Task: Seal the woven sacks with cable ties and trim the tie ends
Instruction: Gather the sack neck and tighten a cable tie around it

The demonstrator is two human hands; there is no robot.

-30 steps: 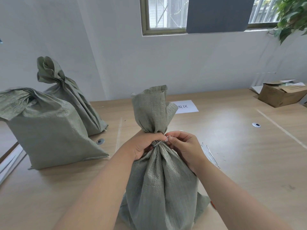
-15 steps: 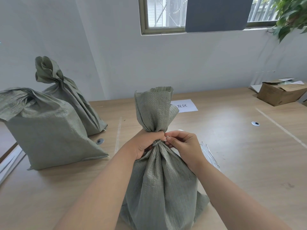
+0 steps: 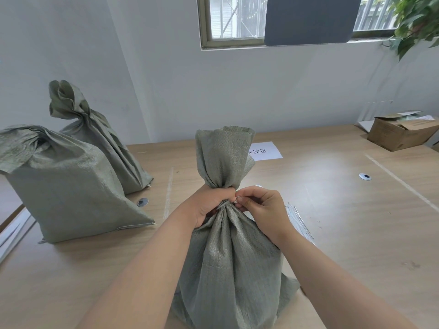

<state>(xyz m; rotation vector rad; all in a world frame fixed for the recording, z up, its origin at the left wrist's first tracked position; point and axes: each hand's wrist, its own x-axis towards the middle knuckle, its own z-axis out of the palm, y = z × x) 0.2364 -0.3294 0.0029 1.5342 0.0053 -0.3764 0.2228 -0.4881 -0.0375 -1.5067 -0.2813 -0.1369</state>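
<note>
Gripping the sack [image 3: 228, 257] neck in the left hand [image 3: 211, 203]; pinching the cable tie [image 3: 222, 205] with the right hand [image 3: 259, 207] — just right of the neck; likely tightens rightward.

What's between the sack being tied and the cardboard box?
Head view: loose cable ties beside the sack, then a round metal grommet, otherwise bare table up to the cardboard box.

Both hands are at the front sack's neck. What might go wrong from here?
The left hand grips the neck of the sack at the cable tie; if that grip eases, the gathers may spread and the tie sit loose. The right hand pinches only the tie's small end, so it may slip while pulling.
</note>
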